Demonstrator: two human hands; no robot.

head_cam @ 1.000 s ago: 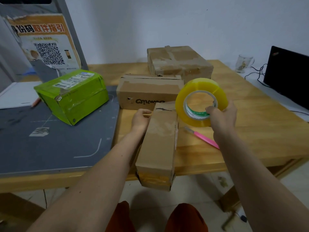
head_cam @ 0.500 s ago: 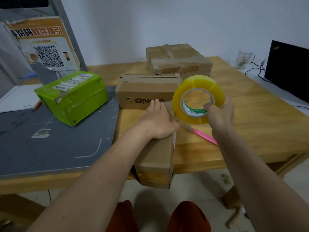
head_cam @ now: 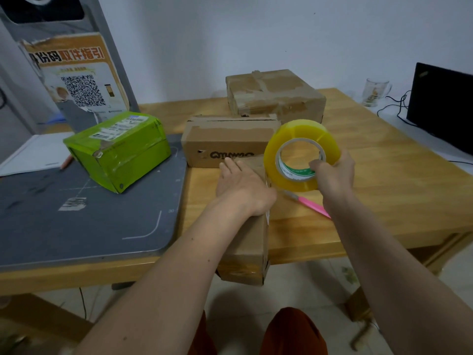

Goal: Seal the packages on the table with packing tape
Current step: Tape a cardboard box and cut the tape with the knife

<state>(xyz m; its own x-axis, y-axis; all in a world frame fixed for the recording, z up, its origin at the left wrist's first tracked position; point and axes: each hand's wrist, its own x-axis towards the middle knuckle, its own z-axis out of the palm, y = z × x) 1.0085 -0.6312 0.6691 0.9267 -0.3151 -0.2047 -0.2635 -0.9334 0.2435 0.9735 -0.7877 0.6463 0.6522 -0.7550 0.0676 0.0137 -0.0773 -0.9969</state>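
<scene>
At the far left a white sheet of paper [head_cam: 30, 152] lies with a pencil [head_cam: 67, 161] at its edge, and behind it a grey panel carries an orange poster [head_cam: 74, 73] printed with a QR code. A dark grey mat [head_cam: 76, 216] covers the left part of the wooden tabletop [head_cam: 384, 180], and a green package [head_cam: 117, 147] wrapped in glossy tape sits tilted on the mat, with white labels on its top face. Just right of the mat's edge a long narrow cardboard box [head_cam: 247, 242] runs toward the viewer, its near end hanging past the tabletop edge. The left hand [head_cam: 240, 188] lies flat on the far half of that box, fingers straight and pressing down, holding nothing. Beyond those fingertips stands a brown box with dark lettering [head_cam: 225, 142] on its side, touching or just beside the far end of the narrow box. Farther back rests a larger taped cardboard box [head_cam: 273, 96]. The right hand [head_cam: 332, 175] grips a roll of yellow packing tape [head_cam: 302, 155], thumb hooked through the core and fingers round the outer rim, raised on edge just right of the narrow box. Whether a strip of tape runs from the roll to the box cannot be told. Under the roll a pink utility knife [head_cam: 309, 203] lies on the wood. At the far right stand a glass mug [head_cam: 375, 90], some black cables and a black laptop [head_cam: 442, 106].
</scene>
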